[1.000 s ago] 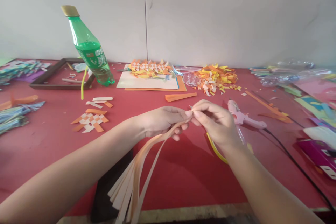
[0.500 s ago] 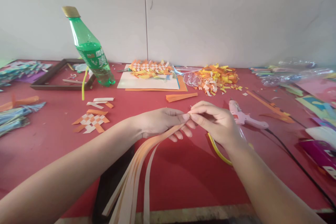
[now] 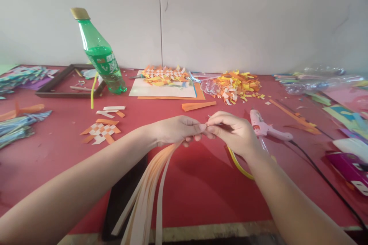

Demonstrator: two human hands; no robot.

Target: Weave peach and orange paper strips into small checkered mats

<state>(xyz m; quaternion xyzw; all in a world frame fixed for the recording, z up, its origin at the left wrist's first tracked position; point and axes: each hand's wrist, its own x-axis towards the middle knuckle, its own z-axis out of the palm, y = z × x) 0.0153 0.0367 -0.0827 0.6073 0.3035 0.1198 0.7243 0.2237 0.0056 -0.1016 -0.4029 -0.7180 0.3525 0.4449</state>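
My left hand (image 3: 185, 129) is closed round the upper end of a bundle of long pale orange and cream paper strips (image 3: 152, 176), which hang down toward the table's front edge. The fingers and thumb of my right hand (image 3: 227, 128) pinch at the same end, their tips meeting my left thumb; what they grip is too small to make out. Left of my hands lies a woven orange and white paper piece (image 3: 102, 131), with short loose strips (image 3: 110, 111) just behind it.
A leaning green bottle (image 3: 103, 61) stands by a dark frame (image 3: 54, 94). Behind are woven paper on white card (image 3: 140, 91) and an orange-yellow scrap pile (image 3: 238, 84). A pink glue gun (image 3: 266, 128) with a cord and a yellow loop (image 3: 240, 166) lie right; a dark flat object (image 3: 123, 199) is below.
The fingers of my left hand have curled in round the strips, and less of the bundle shows near my fingertips. My right hand has shifted slightly left.
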